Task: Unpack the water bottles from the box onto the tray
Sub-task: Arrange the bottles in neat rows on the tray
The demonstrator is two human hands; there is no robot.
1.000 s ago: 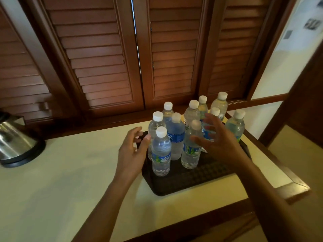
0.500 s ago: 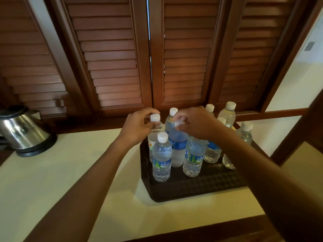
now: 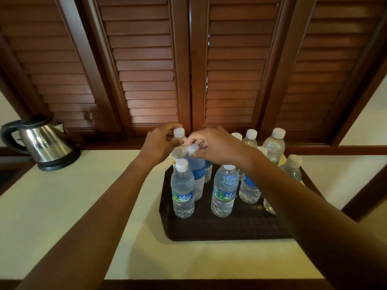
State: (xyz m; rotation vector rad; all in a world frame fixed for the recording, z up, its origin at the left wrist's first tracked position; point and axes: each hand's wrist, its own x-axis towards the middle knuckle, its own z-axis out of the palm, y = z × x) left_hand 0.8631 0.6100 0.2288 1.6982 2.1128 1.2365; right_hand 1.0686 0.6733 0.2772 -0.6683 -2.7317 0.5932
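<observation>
A dark woven tray [image 3: 226, 229] lies on the cream counter and carries several clear water bottles with white caps. My left hand [image 3: 156, 143] grips the neck of a back-left bottle [image 3: 179, 132] with an orange label. My right hand [image 3: 217, 146] pinches the white cap of a taller blue-labelled bottle [image 3: 198, 174] just in front of it. Two green-and-blue labelled bottles [image 3: 182, 191] [image 3: 224, 191] stand upright at the tray's front. More bottles [image 3: 274, 143] stand at the back right, partly hidden by my right arm. No box is in view.
A steel electric kettle [image 3: 41, 143] sits on its black base at the counter's back left. Dark wooden louvred shutters [image 3: 146, 70] rise right behind the tray. The counter's wooden front edge [image 3: 188, 284] runs along the bottom, and the counter ends just right of the tray.
Both hands rose from the tray's sides to the bottle tops at the back left and closed on them. The camera moved closer and shifted right.
</observation>
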